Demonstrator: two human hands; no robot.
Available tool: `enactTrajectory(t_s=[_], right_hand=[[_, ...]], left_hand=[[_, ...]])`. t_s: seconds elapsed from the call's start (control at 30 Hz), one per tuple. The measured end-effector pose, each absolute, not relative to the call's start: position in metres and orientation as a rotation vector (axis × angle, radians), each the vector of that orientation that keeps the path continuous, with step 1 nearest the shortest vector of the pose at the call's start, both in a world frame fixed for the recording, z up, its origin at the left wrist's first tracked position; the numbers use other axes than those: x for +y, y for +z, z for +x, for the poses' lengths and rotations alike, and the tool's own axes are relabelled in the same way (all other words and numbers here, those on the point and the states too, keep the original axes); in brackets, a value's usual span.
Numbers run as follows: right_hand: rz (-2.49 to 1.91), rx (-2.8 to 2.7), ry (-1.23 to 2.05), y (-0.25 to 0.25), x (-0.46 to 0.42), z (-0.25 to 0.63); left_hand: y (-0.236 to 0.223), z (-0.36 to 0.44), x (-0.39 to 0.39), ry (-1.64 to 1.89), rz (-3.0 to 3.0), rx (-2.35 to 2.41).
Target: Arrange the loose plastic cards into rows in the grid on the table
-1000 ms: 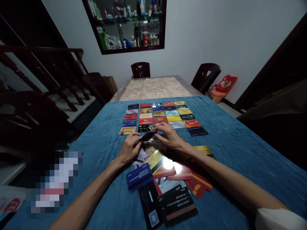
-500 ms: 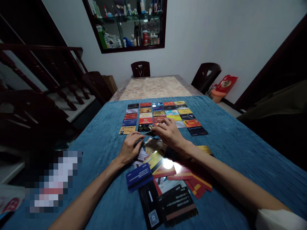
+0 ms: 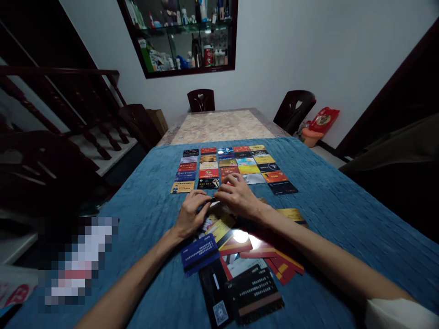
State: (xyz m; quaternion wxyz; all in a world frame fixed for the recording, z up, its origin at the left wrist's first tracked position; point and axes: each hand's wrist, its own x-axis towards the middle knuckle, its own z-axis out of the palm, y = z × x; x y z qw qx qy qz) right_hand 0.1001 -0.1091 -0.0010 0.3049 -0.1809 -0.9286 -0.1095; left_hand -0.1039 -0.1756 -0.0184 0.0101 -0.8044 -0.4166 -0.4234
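Note:
Between my two hands a dark card (image 3: 214, 199) shows only as a thin sliver, mostly hidden by fingers. My left hand (image 3: 190, 213) pinches its left end with thumb and fingertips. The curled fingers of my right hand (image 3: 238, 196) grip the other end. Below the hands lies a loose, overlapping heap of cards, among them a blue card (image 3: 200, 254), a black card with a brown stripe (image 3: 255, 292) and a yellow card (image 3: 221, 230). Just beyond the hands, several colourful cards lie in rows, including a black card with a white design (image 3: 208, 183) and a silver card (image 3: 254, 178).
A blue cloth (image 3: 336, 219) covers the near part of the table; its patterned top (image 3: 219, 123) shows at the far end. Dark chairs (image 3: 295, 109) stand around it. A red bag (image 3: 325, 119) is on the right, and a blurred-out item (image 3: 82, 260) at the left.
Both hands have drawn slightly back toward me with the card, which now shows less between the fingers. The silver card in the front row is more uncovered.

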Motion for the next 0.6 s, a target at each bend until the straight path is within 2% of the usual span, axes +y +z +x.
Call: enactTrajectory(t_s=[0.6], right_hand=[[-0.634, -2.434, -0.197, -0.027, -0.087, 0.109]], left_hand=[[-0.028, -0.127, -0.171, -1.263, -2.402, -1.561]])
